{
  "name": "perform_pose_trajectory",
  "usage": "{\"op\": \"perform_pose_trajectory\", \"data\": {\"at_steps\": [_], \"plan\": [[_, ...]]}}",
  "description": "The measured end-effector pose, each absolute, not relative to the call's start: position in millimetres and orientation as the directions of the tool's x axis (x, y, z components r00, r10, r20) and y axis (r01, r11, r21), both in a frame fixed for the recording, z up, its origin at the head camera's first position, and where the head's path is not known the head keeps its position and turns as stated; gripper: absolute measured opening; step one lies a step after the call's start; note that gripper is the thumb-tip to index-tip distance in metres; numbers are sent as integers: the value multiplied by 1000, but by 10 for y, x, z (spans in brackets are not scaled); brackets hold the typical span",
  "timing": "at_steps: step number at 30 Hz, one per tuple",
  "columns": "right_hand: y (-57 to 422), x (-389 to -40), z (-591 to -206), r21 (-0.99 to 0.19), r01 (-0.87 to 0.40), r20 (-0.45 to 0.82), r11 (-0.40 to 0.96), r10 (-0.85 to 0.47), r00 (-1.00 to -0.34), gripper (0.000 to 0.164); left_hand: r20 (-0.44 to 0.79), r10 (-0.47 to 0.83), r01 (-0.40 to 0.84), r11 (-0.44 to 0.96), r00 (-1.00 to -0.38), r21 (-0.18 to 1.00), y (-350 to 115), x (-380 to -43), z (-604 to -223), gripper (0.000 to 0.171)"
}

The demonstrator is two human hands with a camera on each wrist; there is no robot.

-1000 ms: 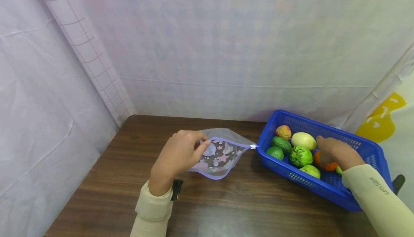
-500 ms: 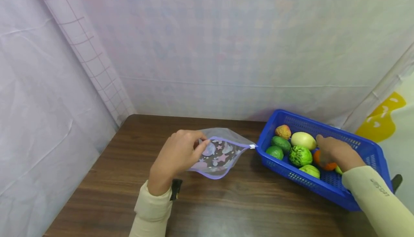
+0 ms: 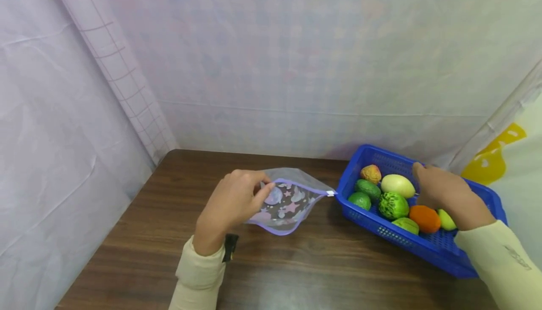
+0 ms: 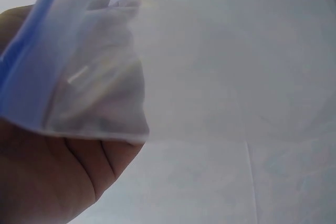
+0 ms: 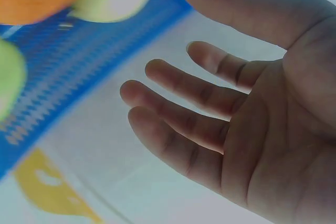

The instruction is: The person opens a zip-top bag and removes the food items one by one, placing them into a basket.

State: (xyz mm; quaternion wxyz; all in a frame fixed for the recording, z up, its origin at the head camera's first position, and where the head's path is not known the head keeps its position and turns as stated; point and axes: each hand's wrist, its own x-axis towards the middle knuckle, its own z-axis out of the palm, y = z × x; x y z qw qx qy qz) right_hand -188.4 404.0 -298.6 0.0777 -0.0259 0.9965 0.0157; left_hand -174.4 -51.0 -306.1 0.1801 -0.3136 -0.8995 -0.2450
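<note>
My left hand [image 3: 235, 199] pinches the rim of a clear slider bag [image 3: 291, 206] with a purple zip edge and printed planets and stars. Its mouth gapes, and the white slider [image 3: 330, 193] sits at the right end. In the left wrist view, clear film [image 4: 100, 82] overlaps the palm. Over a blue basket [image 3: 440, 259] hangs my right hand [image 3: 450, 194], holding nothing; its fingers are spread and slightly bent in the right wrist view. Nearest below it are an orange fruit [image 3: 425, 219], a small light-green fruit [image 3: 446, 219] and a pale yellow one [image 3: 398, 186].
Also in the basket are a green bumpy fruit [image 3: 393, 205], a star-ridged green fruit [image 3: 406, 225], two dark-green fruits [image 3: 367, 189] and a wrinkled reddish-yellow one [image 3: 370, 173]. The brown wooden table [image 3: 139, 253] meets a pale curtain [image 3: 296, 89] behind.
My right hand has lifted up and back from the orange fruit, which now shows whole in the basket. The left hand and the bag have stayed put.
</note>
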Motion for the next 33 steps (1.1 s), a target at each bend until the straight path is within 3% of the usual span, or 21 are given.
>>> {"op": "perform_pose_trajectory", "data": {"at_steps": [4, 9, 15, 19, 23, 27, 33], "plan": [[3799, -1769, -2800, 45, -122, -22, 992, -121, -992, 46, 478, 472, 648, 688, -741, 326, -510, -1736, -3052, 14], [3436, -1562, -2626, 63, -212, 161, 975, -220, -962, 40, 479, 465, 643, 695, -744, 322, -511, -1739, -3040, 15], [2968, -1306, -2576, 28, -330, 451, 944, -306, -838, 30, 479, 465, 642, 695, -744, 322, -515, -1746, -3039, 15], [2651, -1182, -2580, -60, -431, 598, 901, -313, -738, 25, 471, 463, 635, 702, -751, 323, -522, -1744, -3046, 15], [2442, -1088, -2569, -223, -533, 682, 817, -260, -684, 24, 478, 464, 640, 699, -746, 320, -524, -1739, -3043, 15], [2313, -1023, -2580, -359, -588, 709, 725, -199, -677, 25, 491, 465, 648, 692, -737, 317, -517, -1729, -3054, 14], [2156, -1064, -2672, -402, -649, 709, 646, -229, -667, 23, 512, 461, 655, 690, -725, 307, -508, -1709, -3067, 12]]}}
